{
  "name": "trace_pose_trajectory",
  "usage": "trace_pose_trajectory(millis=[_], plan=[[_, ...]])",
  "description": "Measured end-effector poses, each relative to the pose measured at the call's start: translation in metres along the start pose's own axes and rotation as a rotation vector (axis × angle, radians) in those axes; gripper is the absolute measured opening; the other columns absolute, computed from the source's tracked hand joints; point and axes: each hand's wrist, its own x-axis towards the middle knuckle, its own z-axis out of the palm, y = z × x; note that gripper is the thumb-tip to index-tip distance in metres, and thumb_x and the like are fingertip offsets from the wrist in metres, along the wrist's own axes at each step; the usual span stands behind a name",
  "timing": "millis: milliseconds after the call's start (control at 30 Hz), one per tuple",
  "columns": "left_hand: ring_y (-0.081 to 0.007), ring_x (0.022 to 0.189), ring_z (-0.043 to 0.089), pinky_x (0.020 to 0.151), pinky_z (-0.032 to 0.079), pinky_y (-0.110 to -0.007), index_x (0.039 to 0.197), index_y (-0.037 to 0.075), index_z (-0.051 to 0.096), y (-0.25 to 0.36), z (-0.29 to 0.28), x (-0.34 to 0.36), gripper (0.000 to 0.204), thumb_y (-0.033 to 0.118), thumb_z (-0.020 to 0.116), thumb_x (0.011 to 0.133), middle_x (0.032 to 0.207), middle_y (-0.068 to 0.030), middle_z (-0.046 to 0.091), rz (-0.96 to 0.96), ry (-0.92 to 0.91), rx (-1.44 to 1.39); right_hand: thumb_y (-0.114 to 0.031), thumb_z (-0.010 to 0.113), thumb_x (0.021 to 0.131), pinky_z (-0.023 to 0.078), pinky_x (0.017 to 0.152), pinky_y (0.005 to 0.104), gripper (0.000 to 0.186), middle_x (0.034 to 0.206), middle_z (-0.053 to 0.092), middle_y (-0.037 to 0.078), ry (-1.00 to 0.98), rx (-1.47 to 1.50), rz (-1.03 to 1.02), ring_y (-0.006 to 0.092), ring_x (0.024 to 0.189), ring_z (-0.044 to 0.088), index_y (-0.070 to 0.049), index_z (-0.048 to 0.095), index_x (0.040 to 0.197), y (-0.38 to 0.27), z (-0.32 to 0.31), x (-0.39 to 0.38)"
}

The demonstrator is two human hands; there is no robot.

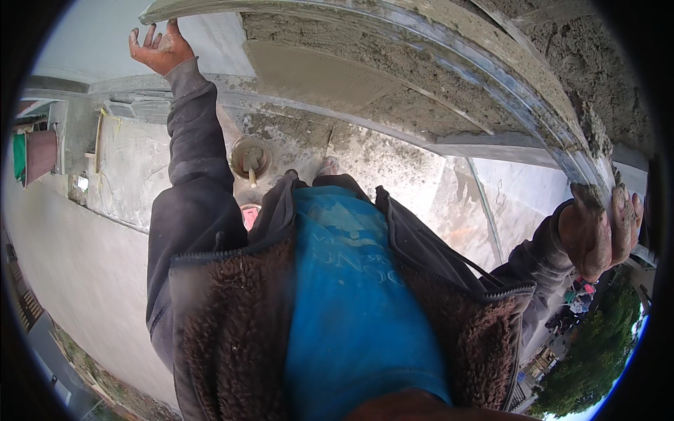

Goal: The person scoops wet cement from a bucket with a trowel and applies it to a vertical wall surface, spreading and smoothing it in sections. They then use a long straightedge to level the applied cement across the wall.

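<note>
A long metal screed bar [484,63], smeared with mortar, runs across the upper view against a wall of wet grey plaster [309,70]. My left hand [163,50] is raised at the bar's left end, fingertips up against its lower edge and some fingers spread apart. At the far right, my right hand [602,228] is wrapped round the bar's other end, its fingers caked with mortar. Thick mortar clings along the bar near that hand. Both of my arms are stretched wide in dark sleeves.
Below my left arm, a round bucket [242,172] on the mortar-spattered floor holds a tool with a light handle. A red object [250,216] lies close by. Rough plaster [590,77] covers the upper right. Greenery [597,351] and street clutter show at lower right.
</note>
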Motion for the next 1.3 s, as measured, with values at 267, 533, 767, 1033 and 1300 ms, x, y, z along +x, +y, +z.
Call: trace_pose_trajectory(millis=[267,533,767,1033,1300], plan=[[-0.028,0.106,0.064,0.088,0.054,-0.037,0.137,-0.002,0.041,0.07,0.054,0.127,0.065,0.009,0.077,0.084,0.137,-0.019,0.039,0.31,-0.007,-0.094,-0.02,0.085,0.073,0.053,0.088,0.0433,0.033,0.103,0.069,0.011,0.223,-0.055,0.251,0.0269,0.097,0.067,-0.015,0.064,0.098,0.027,0.01,-0.003],[-0.0298,0.126,0.045,0.102,0.039,-0.04,0.127,0.016,0.063,0.088,0.082,0.249,0.054,0.011,0.081,0.077,0.138,-0.0044,0.055,0.761,0.306,0.335,-0.013,0.087,0.067,0.048,0.096,0.0456,0.039,0.105,0.069,0.007,0.461,-0.019,0.334,0.0264,0.102,0.066,-0.016,0.065,0.099,0.053,0.068,0.022],[-0.0227,0.122,0.056,0.104,0.032,-0.038,0.128,0.017,0.06,0.053,0.125,0.232,0.046,0.018,0.075,0.085,0.126,0.0018,0.065,0.906,-0.001,0.294,-0.015,0.083,0.072,0.034,0.107,0.0434,0.038,0.107,0.071,-0.004,0.216,-0.2,0.545,0.0179,0.111,0.063,-0.023,0.072,0.107,0.058,0.127,-0.031],[-0.0294,0.12,0.056,0.1,0.041,-0.042,0.128,0.012,0.061,0.041,0.125,0.211,0.043,0.012,0.073,0.087,0.126,-0.0057,0.063,0.976,-0.058,0.213,-0.02,0.082,0.074,0.034,0.099,0.0378,0.042,0.112,0.068,-0.011,0.124,-0.424,0.617,0.0107,0.107,0.063,-0.031,0.071,0.113,0.073,0.196,-0.07],[-0.0314,0.121,0.054,0.102,0.043,-0.045,0.127,0.011,0.061,-0.019,0.101,0.159,0.038,0.01,0.07,0.089,0.13,-0.0101,0.059,0.914,-0.203,0.23,-0.019,0.081,0.074,0.033,0.097,0.0383,0.045,0.112,0.067,-0.013,0.031,-0.398,0.71,0.0099,0.107,0.063,-0.034,0.069,0.115,0.015,0.229,-0.11]])
